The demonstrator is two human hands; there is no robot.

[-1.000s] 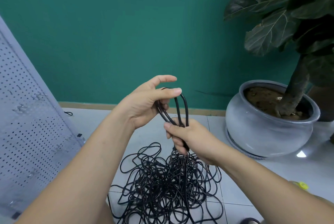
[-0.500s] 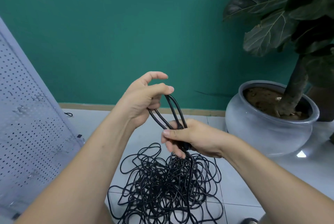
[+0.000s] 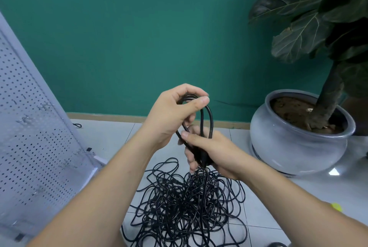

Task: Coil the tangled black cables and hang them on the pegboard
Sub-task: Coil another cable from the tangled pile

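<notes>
Left hand (image 3: 171,115) pinches top of smooth black cable loops (image 3: 207,119); right hand (image 3: 211,151) grips their base. Tangle (image 3: 185,207) on tiled floor (image 3: 264,216).

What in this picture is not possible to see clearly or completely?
All in the head view:
Lower ends of the cable loops: inside the right hand.
Tops of the loops: covered by the left hand.
Cable pile: cut by the bottom edge; cable count unreadable.
Yellow object: mostly behind the right forearm.
</notes>
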